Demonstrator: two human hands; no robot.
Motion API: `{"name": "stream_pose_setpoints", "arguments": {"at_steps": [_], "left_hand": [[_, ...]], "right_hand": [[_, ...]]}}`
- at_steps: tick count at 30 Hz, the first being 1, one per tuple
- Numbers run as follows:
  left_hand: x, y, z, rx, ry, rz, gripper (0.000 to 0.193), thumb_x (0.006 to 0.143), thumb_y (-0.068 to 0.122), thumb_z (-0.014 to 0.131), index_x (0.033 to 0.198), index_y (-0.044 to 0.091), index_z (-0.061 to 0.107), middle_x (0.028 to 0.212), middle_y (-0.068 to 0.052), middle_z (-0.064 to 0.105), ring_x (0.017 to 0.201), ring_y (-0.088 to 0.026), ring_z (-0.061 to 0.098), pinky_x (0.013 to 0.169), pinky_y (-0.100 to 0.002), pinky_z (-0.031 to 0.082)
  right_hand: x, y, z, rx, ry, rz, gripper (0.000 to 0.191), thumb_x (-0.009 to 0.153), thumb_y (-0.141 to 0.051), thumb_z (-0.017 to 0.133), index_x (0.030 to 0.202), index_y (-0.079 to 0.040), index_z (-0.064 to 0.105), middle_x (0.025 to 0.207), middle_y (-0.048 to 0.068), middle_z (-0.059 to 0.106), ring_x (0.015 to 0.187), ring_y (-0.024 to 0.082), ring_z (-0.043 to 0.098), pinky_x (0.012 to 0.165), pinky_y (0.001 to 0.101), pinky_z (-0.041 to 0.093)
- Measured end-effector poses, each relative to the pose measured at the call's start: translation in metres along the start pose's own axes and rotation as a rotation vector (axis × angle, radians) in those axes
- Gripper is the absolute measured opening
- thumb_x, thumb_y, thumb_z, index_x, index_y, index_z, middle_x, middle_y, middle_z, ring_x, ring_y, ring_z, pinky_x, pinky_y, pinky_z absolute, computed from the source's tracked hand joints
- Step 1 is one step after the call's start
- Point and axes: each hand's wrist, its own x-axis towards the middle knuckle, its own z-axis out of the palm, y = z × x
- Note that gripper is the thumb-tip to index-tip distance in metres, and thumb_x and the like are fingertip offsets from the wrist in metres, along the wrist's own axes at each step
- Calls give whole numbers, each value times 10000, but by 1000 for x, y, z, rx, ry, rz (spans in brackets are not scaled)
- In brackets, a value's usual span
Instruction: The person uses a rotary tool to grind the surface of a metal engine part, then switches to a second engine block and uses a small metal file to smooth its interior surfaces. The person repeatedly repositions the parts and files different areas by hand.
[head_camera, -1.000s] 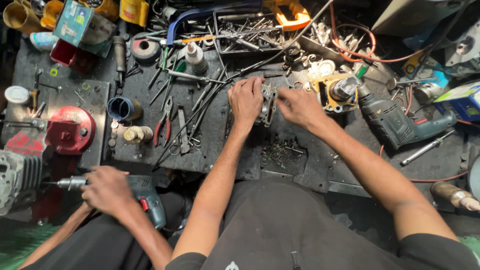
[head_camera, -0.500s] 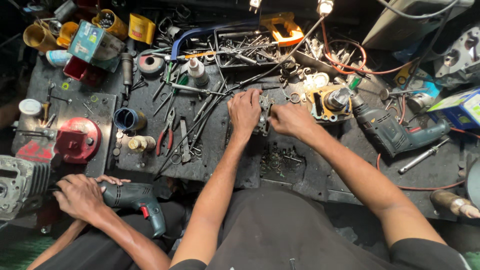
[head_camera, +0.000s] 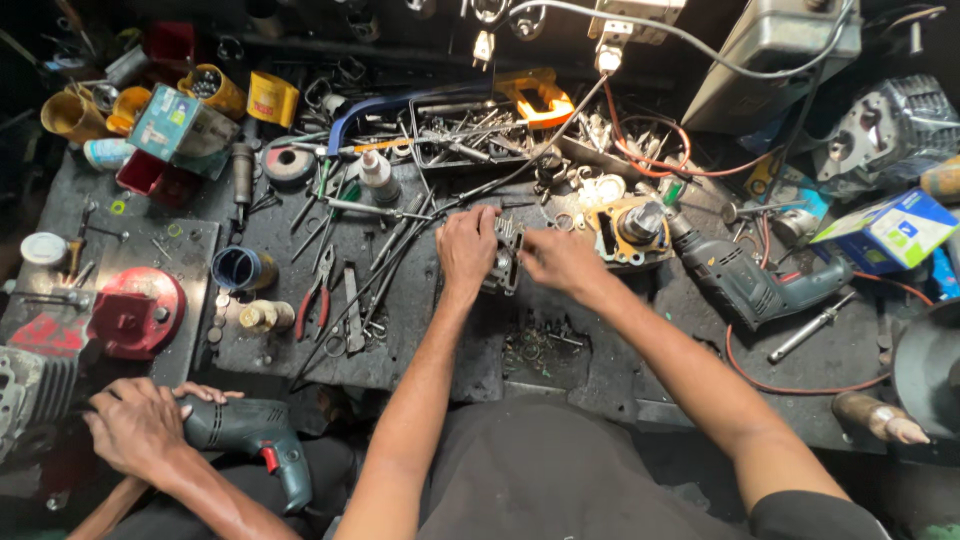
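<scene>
My left hand (head_camera: 466, 247) and my right hand (head_camera: 557, 260) both grip a small grey metal engine part (head_camera: 505, 257) that rests on the dark workbench (head_camera: 420, 330), one hand on each side of it. The part is mostly covered by my fingers. Loose small screws (head_camera: 540, 345) lie on the bench just in front of my hands. Long screwdrivers and rods (head_camera: 390, 250) lie fanned out to the left of my left hand.
A co-worker's hand (head_camera: 135, 430) at lower left holds a green electric drill (head_camera: 250, 435). Another drill (head_camera: 745, 280) lies right of me. Pliers (head_camera: 320, 290), a red round part (head_camera: 135, 312), a blue cup (head_camera: 240, 268), an orange clamp (head_camera: 540, 98), boxes and cables crowd the bench.
The view has tilted slightly, so my hands and the part sit lower in frame. The co-worker's hand and drill have shifted right and down at lower left.
</scene>
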Motion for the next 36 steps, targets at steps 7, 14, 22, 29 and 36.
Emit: {"name": "stream_pose_setpoints", "arguments": {"at_steps": [7, 14, 22, 29, 36], "left_hand": [[0, -3, 3, 9, 13, 17, 292, 1029, 329, 524, 1014, 196, 784, 955, -94, 749, 1018, -309, 665, 896, -478, 448], [2, 0, 1, 8, -3, -11, 297, 1014, 338, 522, 1010, 203, 787, 955, -84, 753, 1017, -295, 666, 915, -469, 437], [3, -1, 2, 16, -9, 1, 303, 1023, 340, 506, 1023, 203, 777, 955, -87, 749, 1026, -291, 660, 925, -468, 428], [2, 1, 2, 5, -19, -20, 295, 1019, 337, 509, 1027, 208, 774, 946, -78, 746, 1028, -280, 660, 932, -458, 429], [0, 0, 3, 3, 1, -6, 288, 1024, 330, 516, 1015, 203, 774, 938, -77, 747, 1009, -290, 668, 912, -465, 444]], "right_hand": [[0, 2, 6, 38, 82, 4, 229, 886, -335, 683, 956, -122, 726, 857, 129, 753, 786, 358, 721, 713, 481, 576], [1, -2, 3, 117, 84, 3, 252, 881, -368, 702, 943, -124, 720, 898, 126, 757, 839, 349, 724, 752, 480, 563], [6, -1, 5, 162, -145, 34, 272, 869, -395, 711, 986, -150, 731, 923, 118, 758, 840, 335, 719, 753, 467, 558], [6, -2, 8, 254, -70, 101, 280, 863, -380, 721, 983, -127, 722, 890, 121, 769, 827, 313, 741, 748, 451, 575], [4, -3, 1, 105, -24, 146, 280, 881, -393, 710, 987, -134, 722, 860, 138, 760, 803, 328, 727, 751, 460, 562]]}}
